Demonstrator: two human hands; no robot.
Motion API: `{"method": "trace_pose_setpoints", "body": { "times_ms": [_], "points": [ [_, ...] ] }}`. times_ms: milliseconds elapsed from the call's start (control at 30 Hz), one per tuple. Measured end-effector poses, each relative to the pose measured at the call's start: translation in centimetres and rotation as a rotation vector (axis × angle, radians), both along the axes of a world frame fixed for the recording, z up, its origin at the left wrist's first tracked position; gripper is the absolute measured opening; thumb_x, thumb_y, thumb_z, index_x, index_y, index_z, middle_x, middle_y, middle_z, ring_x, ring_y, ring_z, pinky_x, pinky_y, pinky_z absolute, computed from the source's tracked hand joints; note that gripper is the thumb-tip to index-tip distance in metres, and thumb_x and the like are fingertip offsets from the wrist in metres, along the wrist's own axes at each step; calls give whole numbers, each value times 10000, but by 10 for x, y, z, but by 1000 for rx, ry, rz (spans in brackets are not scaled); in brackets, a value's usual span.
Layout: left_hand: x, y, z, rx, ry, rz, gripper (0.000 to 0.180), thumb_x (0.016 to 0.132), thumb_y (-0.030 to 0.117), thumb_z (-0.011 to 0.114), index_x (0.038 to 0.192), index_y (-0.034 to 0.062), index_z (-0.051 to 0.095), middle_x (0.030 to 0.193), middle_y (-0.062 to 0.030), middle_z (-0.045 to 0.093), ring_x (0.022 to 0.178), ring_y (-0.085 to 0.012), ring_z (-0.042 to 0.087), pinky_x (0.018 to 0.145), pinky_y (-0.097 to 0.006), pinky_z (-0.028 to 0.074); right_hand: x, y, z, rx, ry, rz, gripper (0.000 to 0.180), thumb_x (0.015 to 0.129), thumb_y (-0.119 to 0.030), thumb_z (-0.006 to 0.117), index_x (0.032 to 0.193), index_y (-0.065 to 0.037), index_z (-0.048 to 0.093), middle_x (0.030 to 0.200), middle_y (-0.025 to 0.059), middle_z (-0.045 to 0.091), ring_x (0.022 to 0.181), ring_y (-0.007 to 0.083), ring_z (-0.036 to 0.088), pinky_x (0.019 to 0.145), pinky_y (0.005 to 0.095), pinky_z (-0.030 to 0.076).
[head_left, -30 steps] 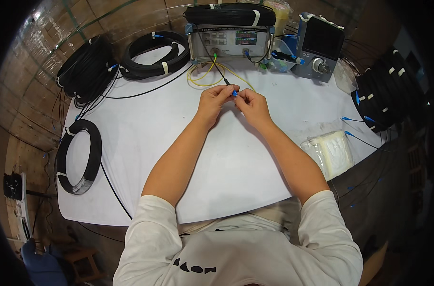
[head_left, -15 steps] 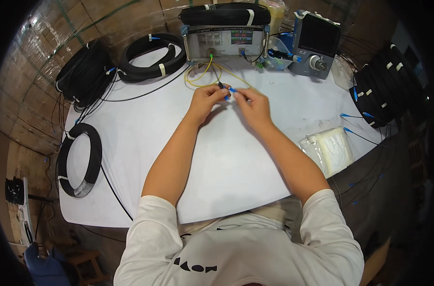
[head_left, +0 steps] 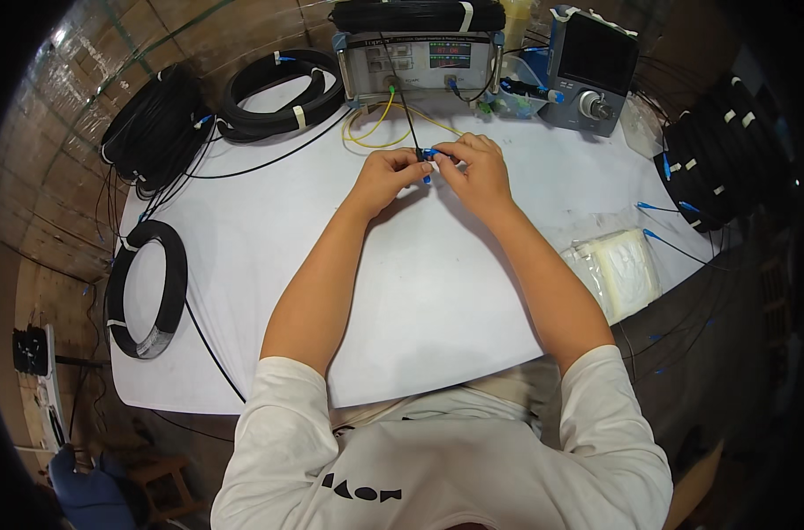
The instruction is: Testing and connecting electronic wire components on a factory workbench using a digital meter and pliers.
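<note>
— Both hands first: left hand [head_left: 386, 177] and right hand [head_left: 473, 168] meet over the far middle of the table [head_left: 420, 300], fingers closed, pinching one small blue connector [head_left: 428, 155] between them. I see the fingertips nearly touching around it.

— Where does the connector sit relative to the gear?

— Just in front of the grey meter [head_left: 418, 64], held above the sheet, not resting on it. A thin black cable [head_left: 405, 110] runs from the meter's front down to the hands, and a yellow lead [head_left: 375, 124] loops beside it.

— Biggest items around?

— Black coils: one flat coil [head_left: 146, 288] at the left edge, a stack [head_left: 150, 128] and a ring [head_left: 283, 88] at the far left, more coils [head_left: 716, 163] at the right. Then the blue tester [head_left: 592, 71] right of the meter, and a plastic bag [head_left: 616, 272] near the right forearm.

— What could go wrong?

— My judgement: the black cable is short and fairly taut, so a tug toward me could strain its plug at the meter. Fingers so close to the connector tip could smudge its end face. Loose blue-tipped leads [head_left: 663, 221] on the right could snag a sleeve.

— Changes from the earlier frames?

— Hands have drifted slightly away from me, toward the meter, and come closer together; a second ago the blue piece showed more at the right fingers, now it is centred between both. The coils have not moved on the table.
</note>
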State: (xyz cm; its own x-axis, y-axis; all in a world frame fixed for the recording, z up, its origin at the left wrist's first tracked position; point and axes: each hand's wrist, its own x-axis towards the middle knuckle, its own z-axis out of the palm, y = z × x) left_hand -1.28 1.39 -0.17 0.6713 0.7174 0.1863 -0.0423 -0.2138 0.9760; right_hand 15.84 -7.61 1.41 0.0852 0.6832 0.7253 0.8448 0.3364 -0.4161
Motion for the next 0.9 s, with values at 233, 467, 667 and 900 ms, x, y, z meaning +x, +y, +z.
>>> {"method": "trace_pose_setpoints", "body": {
  "times_ms": [233, 467, 667, 900],
  "points": [
    [-3, 6, -5, -23, 15, -5, 183, 832, 214, 750, 791, 42, 703, 723, 43, 591, 656, -52, 455, 587, -225, 329, 4, -4, 1, -111, 91, 13, 127, 787, -172, 677, 841, -71, 732, 720, 53, 614, 730, 231, 574, 726, 365, 443],
    [1, 4, -2, -39, -56, -34, 195, 816, 193, 751, 725, 51, 652, 674, 59, 550, 624, -49, 418, 556, -233, 293, 1, 0, 1, -81, 194, 10, 129, 762, -172, 651, 774, -63, 717, 736, 85, 643, 697, 258, 592, 698, 387, 465],
    [3, -2, -5, -43, -70, -51, 236, 845, 229, 726, 737, 36, 644, 683, 47, 568, 637, -55, 441, 569, -233, 339, 6, -6, -4, -115, 49, 27, 113, 761, -183, 668, 767, -75, 701, 713, 51, 611, 733, 245, 576, 781, 401, 432],
    [1, -6, 5, 23, 30, -34, 227, 872, 233, 704, 901, 7, 715, 736, 28, 624, 673, -52, 483, 604, -224, 380, 5, -9, -1, -175, 23, 37, 128, 769, -184, 674, 781, -60, 700, 713, 59, 605, 750, 261, 579, 816, 401, 426]
  ]
}}
